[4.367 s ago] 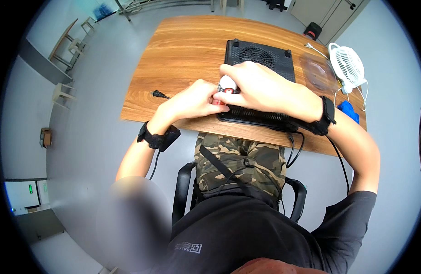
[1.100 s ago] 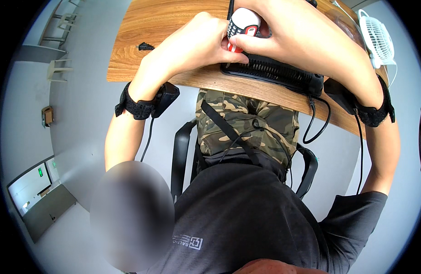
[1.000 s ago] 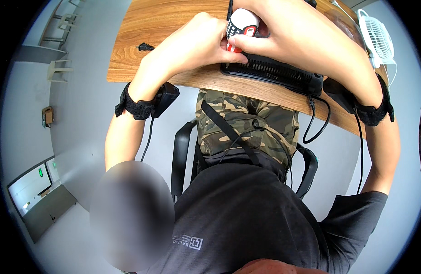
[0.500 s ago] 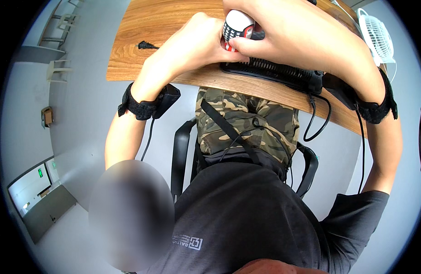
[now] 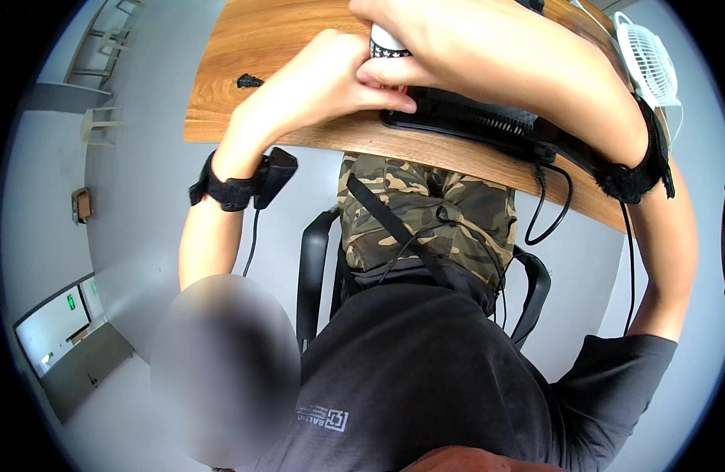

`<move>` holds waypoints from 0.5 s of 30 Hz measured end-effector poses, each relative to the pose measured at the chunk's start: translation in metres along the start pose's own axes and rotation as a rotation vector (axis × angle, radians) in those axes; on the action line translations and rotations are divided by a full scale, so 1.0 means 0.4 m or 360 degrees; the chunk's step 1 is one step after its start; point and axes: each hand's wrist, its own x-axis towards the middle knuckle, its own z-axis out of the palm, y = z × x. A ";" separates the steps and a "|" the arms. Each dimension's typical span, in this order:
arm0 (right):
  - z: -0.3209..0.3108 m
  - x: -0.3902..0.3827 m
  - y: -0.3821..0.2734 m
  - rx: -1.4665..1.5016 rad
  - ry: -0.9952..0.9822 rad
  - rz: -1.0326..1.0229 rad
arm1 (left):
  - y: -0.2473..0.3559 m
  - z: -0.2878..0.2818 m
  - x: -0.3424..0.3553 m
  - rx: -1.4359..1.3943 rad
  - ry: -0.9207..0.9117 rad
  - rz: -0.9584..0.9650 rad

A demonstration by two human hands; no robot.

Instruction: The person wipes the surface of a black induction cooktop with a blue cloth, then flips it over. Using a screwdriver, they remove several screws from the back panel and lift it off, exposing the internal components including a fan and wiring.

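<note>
White-topped item (image 5: pixel 384 39): by left end of black cooling pad (image 5: pixel 457 119)
Left hand (image 5: pixel 340 75): gripping its lower part
Right hand (image 5: pixel 425 43): clasping its top

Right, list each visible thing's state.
Left hand, curled around white-topped item
Right hand, curled around it too
White-topped item, held, mostly hidden
Black plug, unplugged
White fan, running or not unclear
Black vented pad, partly hidden
Black cable, hanging in a loop
Wrist straps, fastened
</note>
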 end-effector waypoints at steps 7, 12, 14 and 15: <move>-0.041 -0.046 -0.043 -0.0027 0.0017 -0.0145 | 0.006 0.007 0.007 -0.0402 0.0228 0.0002; -0.078 -0.026 -0.052 -0.0306 -0.0170 0.0170 | 0.005 0.011 0.014 -0.0248 0.0272 0.0161; -0.073 -0.025 -0.042 -0.0461 -0.0122 0.0190 | 0.010 0.008 0.009 -0.0357 0.0183 0.0039; -0.077 -0.011 -0.031 -0.0481 -0.0199 0.0205 | 0.011 0.008 0.007 -0.0288 0.0204 0.0027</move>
